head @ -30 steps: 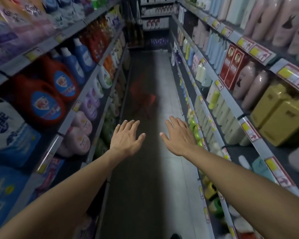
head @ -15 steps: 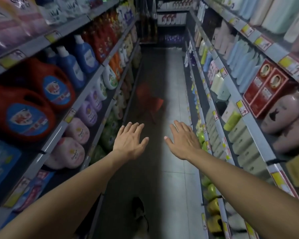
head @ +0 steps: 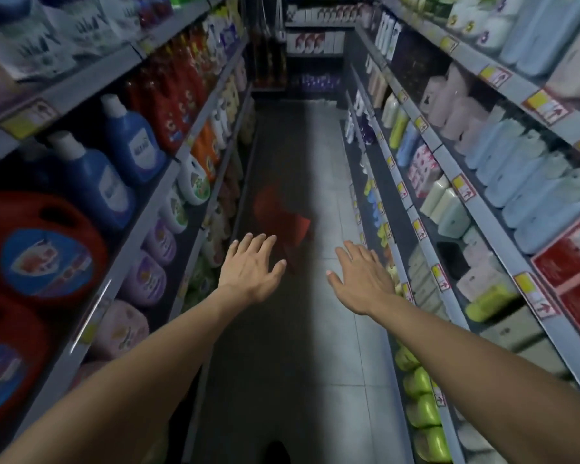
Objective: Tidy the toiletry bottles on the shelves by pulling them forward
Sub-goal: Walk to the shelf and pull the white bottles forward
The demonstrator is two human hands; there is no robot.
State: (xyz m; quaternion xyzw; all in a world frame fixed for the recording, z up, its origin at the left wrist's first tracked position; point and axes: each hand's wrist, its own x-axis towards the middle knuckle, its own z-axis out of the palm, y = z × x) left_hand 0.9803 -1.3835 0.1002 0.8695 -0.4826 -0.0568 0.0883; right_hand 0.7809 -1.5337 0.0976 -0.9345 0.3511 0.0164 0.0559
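Since the earlier frames the view has been carried further down the aisle: the red boxes, seen ahead on the right shelves before, now sit close at the right edge [head: 573, 266], and the red detergent jug [head: 44, 249] on the left shelving now fills the near left. Nothing has been touched meanwhile; no bottle has been pulled forward, so this is judged to be travel toward a section, not tidying yet.

Both arms are kept stretched out forward over the aisle floor [head: 332, 169], palms down. The left hand [head: 250, 266] is held flat with fingers spread and straight; its grip is fully loose and nothing is held. The right hand [head: 362, 279] is likewise flat, fingers extended, empty, just beside the front edge of the lower right shelf [head: 412, 229] but not seen touching it.

The toiletry bottles are on the right shelving: pale blue bottles [head: 529, 182] on the upper tier, and a yellow-green bottle [head: 489, 301] lying on its side lower down. Gaps behind some fronts suggest pulling is still needed there.
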